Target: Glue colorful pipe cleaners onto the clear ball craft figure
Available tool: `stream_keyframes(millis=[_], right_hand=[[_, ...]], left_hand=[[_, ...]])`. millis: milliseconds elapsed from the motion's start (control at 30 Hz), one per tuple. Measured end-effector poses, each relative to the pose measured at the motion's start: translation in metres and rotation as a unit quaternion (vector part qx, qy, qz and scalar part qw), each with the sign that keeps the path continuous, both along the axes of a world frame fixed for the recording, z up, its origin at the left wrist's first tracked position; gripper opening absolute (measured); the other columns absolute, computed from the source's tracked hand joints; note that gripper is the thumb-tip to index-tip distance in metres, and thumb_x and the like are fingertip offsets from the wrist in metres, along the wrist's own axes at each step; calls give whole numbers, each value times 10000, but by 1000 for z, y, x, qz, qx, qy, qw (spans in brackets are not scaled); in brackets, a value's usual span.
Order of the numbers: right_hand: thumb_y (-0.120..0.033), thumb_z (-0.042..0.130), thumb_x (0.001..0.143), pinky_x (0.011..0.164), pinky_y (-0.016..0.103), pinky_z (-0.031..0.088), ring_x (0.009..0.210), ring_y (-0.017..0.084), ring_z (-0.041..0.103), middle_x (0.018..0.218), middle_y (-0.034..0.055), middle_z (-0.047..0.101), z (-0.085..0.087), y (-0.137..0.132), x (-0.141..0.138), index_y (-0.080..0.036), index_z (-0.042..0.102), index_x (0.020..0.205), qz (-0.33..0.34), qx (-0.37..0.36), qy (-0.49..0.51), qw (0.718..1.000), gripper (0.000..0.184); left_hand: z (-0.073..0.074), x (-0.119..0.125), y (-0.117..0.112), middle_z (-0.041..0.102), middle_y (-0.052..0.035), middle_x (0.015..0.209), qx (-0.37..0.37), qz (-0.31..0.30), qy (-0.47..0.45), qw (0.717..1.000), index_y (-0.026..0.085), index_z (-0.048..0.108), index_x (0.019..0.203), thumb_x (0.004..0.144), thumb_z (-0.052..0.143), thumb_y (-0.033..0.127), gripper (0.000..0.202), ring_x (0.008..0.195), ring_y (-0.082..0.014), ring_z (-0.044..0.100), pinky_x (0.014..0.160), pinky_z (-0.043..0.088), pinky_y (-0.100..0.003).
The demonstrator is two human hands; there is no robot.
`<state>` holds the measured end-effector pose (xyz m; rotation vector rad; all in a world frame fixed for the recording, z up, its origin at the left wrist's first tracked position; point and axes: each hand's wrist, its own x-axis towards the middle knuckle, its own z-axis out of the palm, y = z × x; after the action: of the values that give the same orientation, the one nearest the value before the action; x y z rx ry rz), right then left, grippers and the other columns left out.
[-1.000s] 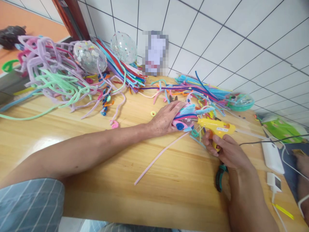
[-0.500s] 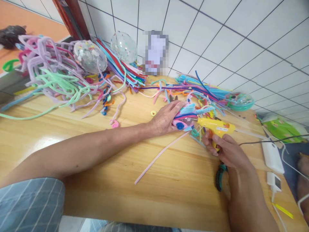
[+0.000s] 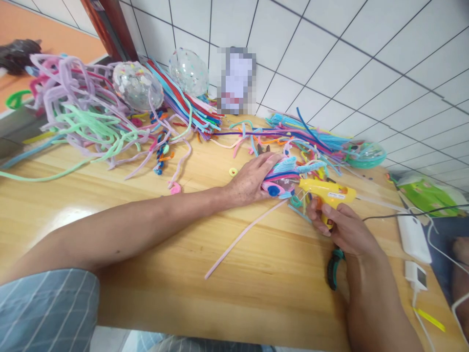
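Right grip [image 3: 331,220] is wrapped snugly around a yellow glue gun [image 3: 326,190], nozzle right by the fuzzy craft piece [image 3: 281,172]. Left grip [image 3: 253,178] is curled over that piece's left side. Pink pipe cleaner [image 3: 245,240] lies on the desk [image 3: 176,288], nearside of the left grip.

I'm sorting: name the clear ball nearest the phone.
The sparsely speckled ball, left of the phone; the densely speckled ball is farther left, the greenish ball far right.

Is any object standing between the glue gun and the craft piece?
Nothing visible: the glue gun, in the right hand, points straight at the craft piece in the left hand. Whether they touch is unclear.
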<state>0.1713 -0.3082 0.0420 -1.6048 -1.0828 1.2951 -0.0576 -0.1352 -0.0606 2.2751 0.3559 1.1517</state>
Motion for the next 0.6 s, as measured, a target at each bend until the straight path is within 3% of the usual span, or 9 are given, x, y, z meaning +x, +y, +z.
stream_keyframes(millis=[233,433,600], right_hand=[[-730,882,812,457,373,223,485,140,396,786,60,639,-1,1,-5,-318,799,866,6,-18,-2,1000,424],[-698,916,795,454,321,258,481,89,399,777,21,615,2,-6,9,-251,754,856,-52,28,21,998,480],[-684,920,805,483,279,265,474,68,445,770,-5,620,-1,-6,6,-215,743,880,-27,7,19,999,507]], left_hand=[[-2,2,0,528,-235,1655,-5,-8,-9,1000,203,374,1705,944,835,482,932,1572,-394,533,1303,477,-580],[-6,6,3,532,-235,1657,6,-7,-24,1000,204,350,1703,918,846,441,958,1579,-397,525,1296,479,-594],[-5,5,1,535,-235,1654,1,-1,-18,1000,190,380,1694,921,847,436,935,1572,-389,537,1298,487,-570]])
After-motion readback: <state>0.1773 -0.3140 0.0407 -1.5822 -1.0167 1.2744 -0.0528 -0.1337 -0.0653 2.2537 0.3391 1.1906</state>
